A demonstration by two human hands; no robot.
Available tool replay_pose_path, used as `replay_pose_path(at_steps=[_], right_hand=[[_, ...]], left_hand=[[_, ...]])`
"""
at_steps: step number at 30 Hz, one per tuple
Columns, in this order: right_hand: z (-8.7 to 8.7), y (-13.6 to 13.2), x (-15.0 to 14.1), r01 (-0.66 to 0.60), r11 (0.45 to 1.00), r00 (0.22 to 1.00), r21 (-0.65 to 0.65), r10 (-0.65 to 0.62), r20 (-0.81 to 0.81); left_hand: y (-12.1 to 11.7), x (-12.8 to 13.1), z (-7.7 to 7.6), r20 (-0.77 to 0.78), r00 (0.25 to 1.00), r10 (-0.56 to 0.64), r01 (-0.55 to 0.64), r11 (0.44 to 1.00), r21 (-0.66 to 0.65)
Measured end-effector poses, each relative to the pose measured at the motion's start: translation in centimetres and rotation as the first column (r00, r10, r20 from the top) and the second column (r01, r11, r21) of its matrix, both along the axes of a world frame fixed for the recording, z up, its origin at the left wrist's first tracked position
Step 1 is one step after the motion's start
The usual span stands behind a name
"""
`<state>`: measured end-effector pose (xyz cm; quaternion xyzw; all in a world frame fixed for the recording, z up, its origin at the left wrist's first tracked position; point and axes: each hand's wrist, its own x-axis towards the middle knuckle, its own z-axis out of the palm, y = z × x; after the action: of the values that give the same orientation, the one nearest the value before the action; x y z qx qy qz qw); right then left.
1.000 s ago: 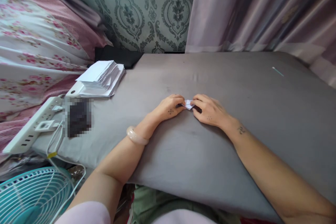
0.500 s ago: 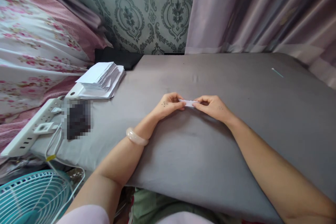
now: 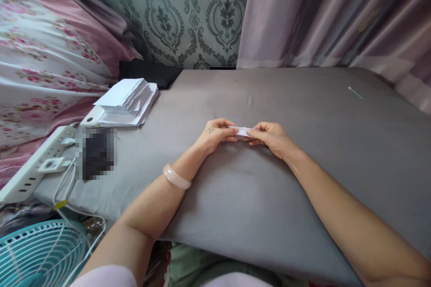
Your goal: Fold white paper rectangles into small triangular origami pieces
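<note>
Between my two hands is a small folded piece of white paper (image 3: 243, 131), held just above the grey covered surface (image 3: 235, 206). My left hand (image 3: 218, 133) pinches its left end, thumb on the near side and fingers behind. The right end is gripped by my right hand (image 3: 269, 136), its thumb lying along the paper and its fingers curled behind and below. A pale bangle (image 3: 175, 177) circles my left wrist. How the paper is folded on its far side is hidden.
At the left lie a stack of white paper (image 3: 123, 101), a black folded item (image 3: 148, 71) and a blurred-out dark object (image 3: 98, 153). A power strip (image 3: 37, 163) with cables runs along the left edge, above a teal fan (image 3: 40, 255). A thin stick (image 3: 355, 93) lies far right.
The fingers of my right hand have shifted lower behind the paper, and its thumb now lies flatter along it. The paper stays in nearly the same place.
</note>
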<state>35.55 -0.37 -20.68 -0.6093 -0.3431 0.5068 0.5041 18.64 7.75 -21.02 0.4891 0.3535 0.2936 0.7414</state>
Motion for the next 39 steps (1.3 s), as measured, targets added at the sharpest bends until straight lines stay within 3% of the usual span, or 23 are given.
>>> replay_pose_path(at_steps=[9, 15, 18, 21, 31, 39], right_hand=[[0.3, 0.0, -0.1, -0.005, 0.991, 0.993, -0.135, -0.012, -0.121], [0.3, 0.0, -0.3, 0.008, 0.997, 0.994, -0.071, -0.015, -0.105], [0.5, 0.0, -0.7, 0.032, 0.999, 0.996, -0.027, -0.035, -0.088], [0.5, 0.1, -1.0, 0.067, 0.998, 0.995, 0.021, -0.065, -0.071], [-0.5, 0.1, -0.6, 0.001, 0.988, 1.0, 0.153, -0.002, 0.003], [0.0, 0.1, -1.0, -0.005, 0.982, 0.999, 0.187, -0.004, 0.045]], left_hand=[[0.1, -0.1, 0.4, -0.081, 0.997, -0.014, 0.004, 0.993, -0.122], [-0.1, -0.3, 0.4, -0.042, 0.999, -0.001, -0.003, 0.996, -0.091], [-0.1, -0.3, 0.5, -0.055, 0.996, -0.067, 0.062, 0.994, -0.089], [-0.1, -0.3, 0.3, -0.053, 0.993, -0.103, 0.102, 0.995, -0.018], [0.2, 0.1, -0.7, -0.042, 0.999, -0.006, 0.017, 0.964, 0.264], [-0.3, 0.1, 0.4, -0.063, 0.998, 0.018, -0.001, 0.967, 0.256]])
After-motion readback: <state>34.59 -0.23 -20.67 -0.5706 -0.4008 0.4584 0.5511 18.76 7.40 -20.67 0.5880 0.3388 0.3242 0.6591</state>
